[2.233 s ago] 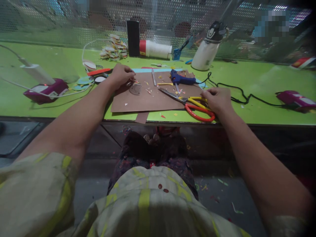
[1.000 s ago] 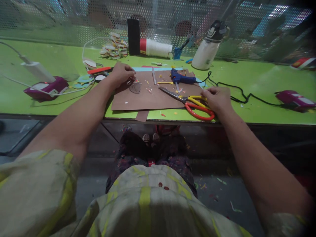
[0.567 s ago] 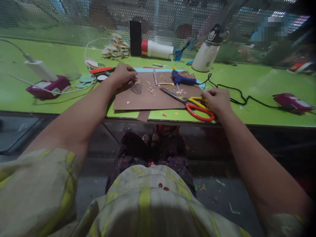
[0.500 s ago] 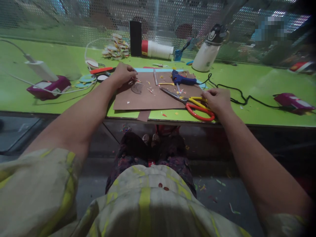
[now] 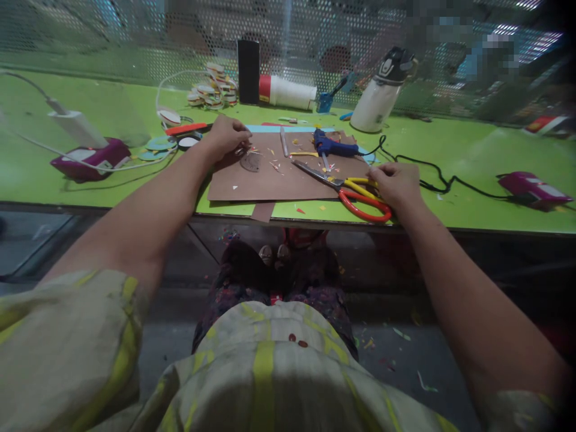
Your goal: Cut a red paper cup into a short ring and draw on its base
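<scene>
A brown cardboard sheet [image 5: 288, 183] lies on the green table, scattered with small paper scraps. At its upper left edge, my left hand [image 5: 227, 138] is closed with the fingers pinched on the sheet. My right hand [image 5: 396, 183] pinches the right edge, close beside the scissors' handles. The scissors [image 5: 344, 187], with one yellow and one red handle, rest on the sheet and point to the upper left. Behind them lies a blue glue gun [image 5: 335, 145]. A clear protractor [image 5: 251, 161] sits below my left fingers, and a pale stick [image 5: 283, 142] lies near the sheet's middle.
At the back stand a black phone-like slab [image 5: 249, 72], a white roll of cups [image 5: 290, 93] and a white bottle [image 5: 378, 96]. Purple power blocks [image 5: 92, 161] with cables flank the sheet. An orange-handled tool [image 5: 186, 129] lies left. A perforated screen [image 5: 292, 36] rises behind.
Almost nothing differs. The view has shifted very slightly, while both hands keep their places at the cardboard's edges.
</scene>
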{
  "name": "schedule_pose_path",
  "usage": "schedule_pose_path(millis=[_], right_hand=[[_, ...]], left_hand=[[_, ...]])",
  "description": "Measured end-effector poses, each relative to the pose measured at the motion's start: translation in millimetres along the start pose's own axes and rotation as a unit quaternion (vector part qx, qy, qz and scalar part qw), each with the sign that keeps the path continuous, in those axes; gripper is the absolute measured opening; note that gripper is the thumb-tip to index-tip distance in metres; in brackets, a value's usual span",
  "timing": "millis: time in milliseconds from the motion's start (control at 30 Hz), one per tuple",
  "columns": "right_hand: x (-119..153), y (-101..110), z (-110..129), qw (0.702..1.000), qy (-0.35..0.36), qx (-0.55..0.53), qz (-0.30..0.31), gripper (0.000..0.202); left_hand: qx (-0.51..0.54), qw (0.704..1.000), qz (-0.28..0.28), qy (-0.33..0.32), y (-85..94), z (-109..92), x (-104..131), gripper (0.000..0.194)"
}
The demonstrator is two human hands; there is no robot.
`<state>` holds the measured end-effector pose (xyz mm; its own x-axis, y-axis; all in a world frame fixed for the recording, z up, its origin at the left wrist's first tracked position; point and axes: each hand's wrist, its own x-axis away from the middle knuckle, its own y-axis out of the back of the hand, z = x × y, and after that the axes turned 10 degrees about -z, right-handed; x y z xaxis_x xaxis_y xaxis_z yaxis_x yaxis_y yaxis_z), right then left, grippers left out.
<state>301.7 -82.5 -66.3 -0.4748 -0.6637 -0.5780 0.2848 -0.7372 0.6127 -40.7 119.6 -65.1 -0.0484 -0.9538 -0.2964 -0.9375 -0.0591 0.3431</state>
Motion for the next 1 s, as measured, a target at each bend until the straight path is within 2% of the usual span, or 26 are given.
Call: schedule_pose_path(millis=[367,767,833,900,1000], right_hand=[[1.5,0.8,3.3,1.0,-0.011,-0.001,-0.004,0.016],[-0.2,-0.6,0.0,1.0,-0.013,0.011,0.013,0.018],[-0.4,0.7,0.6,1.0,-0.013,0.019,0.015,0.019],[0.1,3.9,3.0,1.0,-0.008,0.026,0.016,0.02],[1.7,8.0,6.3,0.999,0.003,0.023,0.028,0.026]], left_hand=[[0.006,1.0,0.001,0.012,-0.4,-2.9,2.3,0.004],[-0.02,1.0,-0.002,-0.015,-0.1,-4.5,4.8,0.006],[-0.044,0.999,-0.004,-0.019,1.4,-8.0,6.8,0.007],[-0.118,0.993,0.005,-0.02,5.2,-14.2,10.2,0.01],[-0.152,0.988,0.019,-0.038,11.4,-23.1,14.5,0.01]])
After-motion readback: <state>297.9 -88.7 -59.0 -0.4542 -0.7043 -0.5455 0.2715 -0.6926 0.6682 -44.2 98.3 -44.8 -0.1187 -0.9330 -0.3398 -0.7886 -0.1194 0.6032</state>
